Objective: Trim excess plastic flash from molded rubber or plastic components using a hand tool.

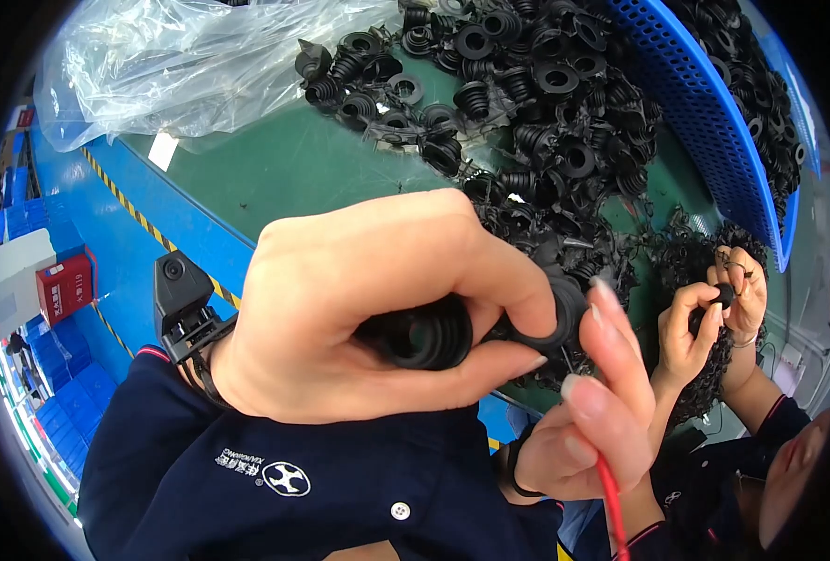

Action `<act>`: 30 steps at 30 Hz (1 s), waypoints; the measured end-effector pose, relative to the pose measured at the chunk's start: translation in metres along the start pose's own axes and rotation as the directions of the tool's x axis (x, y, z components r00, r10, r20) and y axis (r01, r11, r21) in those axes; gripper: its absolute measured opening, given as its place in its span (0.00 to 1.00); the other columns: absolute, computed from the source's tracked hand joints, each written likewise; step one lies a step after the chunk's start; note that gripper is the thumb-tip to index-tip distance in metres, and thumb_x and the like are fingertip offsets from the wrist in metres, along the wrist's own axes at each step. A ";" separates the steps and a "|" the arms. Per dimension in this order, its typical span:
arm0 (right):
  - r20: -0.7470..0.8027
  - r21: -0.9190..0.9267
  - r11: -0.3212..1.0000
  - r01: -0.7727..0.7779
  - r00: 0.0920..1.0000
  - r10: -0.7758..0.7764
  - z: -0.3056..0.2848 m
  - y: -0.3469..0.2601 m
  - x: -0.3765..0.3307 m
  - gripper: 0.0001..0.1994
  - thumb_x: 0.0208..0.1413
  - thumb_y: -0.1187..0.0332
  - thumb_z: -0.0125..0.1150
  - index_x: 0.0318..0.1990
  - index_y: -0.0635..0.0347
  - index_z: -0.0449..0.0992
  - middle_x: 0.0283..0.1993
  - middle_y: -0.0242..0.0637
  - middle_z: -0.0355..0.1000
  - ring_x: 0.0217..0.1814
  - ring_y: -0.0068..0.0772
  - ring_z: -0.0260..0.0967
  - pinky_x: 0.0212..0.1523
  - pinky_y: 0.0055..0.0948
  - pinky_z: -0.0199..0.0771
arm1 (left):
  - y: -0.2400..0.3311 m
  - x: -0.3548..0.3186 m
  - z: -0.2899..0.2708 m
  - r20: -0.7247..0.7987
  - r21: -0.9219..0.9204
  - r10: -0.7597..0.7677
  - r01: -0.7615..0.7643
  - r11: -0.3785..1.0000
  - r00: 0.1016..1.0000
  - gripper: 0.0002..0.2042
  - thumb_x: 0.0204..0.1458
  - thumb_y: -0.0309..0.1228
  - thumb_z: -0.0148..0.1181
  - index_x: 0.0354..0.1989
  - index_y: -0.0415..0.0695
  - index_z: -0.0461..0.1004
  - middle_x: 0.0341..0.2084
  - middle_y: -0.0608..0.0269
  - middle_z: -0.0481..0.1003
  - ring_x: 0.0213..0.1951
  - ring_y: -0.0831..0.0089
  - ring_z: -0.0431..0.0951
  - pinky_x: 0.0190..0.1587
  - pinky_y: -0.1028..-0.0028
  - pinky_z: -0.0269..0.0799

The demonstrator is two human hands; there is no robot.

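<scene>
My left hand is closed around black ribbed rubber bellows. One bellows is tucked in the curled fingers, its open end showing. A second bellows is pinched between thumb and forefinger. My right hand is closed in a pinch close beside this second piece, its fingertips at the rim. A thin red shaft or cord runs down out of the right hand, and a fine metal tip seems to show near the thumb. What kind of tool it is, I cannot tell.
A large pile of black rubber bellows and dark scraps covers the green table. Clear plastic sheeting lies far left. A blue perforated basket holds more bellows. At right, a co-worker's hands handle a small black part.
</scene>
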State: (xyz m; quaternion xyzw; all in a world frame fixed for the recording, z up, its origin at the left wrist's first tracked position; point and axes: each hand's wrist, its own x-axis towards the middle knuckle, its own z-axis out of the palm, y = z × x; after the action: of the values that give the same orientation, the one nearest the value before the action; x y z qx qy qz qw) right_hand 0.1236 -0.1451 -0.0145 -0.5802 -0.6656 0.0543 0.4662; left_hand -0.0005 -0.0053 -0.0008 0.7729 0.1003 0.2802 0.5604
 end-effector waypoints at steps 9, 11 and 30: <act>0.048 -0.661 0.733 -0.162 0.965 0.257 0.000 -0.027 0.017 0.09 0.55 0.70 0.39 0.36 0.64 0.65 0.37 0.47 0.69 0.44 0.50 0.64 0.53 0.57 0.51 | -0.006 0.000 0.003 -0.035 0.054 0.090 -0.088 0.995 0.995 0.10 0.27 0.17 0.65 0.21 0.36 0.70 0.17 0.61 0.70 0.17 0.76 0.69 0.20 0.81 0.62; -0.382 -0.306 0.859 -0.410 0.880 0.284 0.006 0.007 0.001 0.10 0.55 0.69 0.40 0.35 0.66 0.66 0.36 0.50 0.69 0.42 0.46 0.66 0.53 0.53 0.53 | -0.002 -0.005 -0.005 -0.052 -0.025 0.008 -0.009 1.000 0.999 0.11 0.27 0.19 0.65 0.19 0.39 0.69 0.18 0.63 0.69 0.19 0.76 0.68 0.25 0.80 0.62; -0.280 0.747 0.533 -0.397 0.540 0.794 0.021 0.000 0.001 0.13 0.55 0.63 0.44 0.37 0.66 0.64 0.36 0.50 0.67 0.36 0.35 0.69 0.31 0.22 0.74 | -0.016 -0.006 -0.009 -0.059 -0.608 -0.538 0.397 0.688 0.841 0.10 0.51 0.34 0.46 0.34 0.44 0.54 0.24 0.56 0.70 0.09 0.89 0.53 0.09 0.90 0.43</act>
State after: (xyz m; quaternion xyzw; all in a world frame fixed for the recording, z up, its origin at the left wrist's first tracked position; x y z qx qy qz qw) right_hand 0.1091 -0.1346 -0.0257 -0.5859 -0.1702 0.2444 0.7537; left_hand -0.0080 0.0044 -0.0157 0.4773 0.2709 0.2323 0.8030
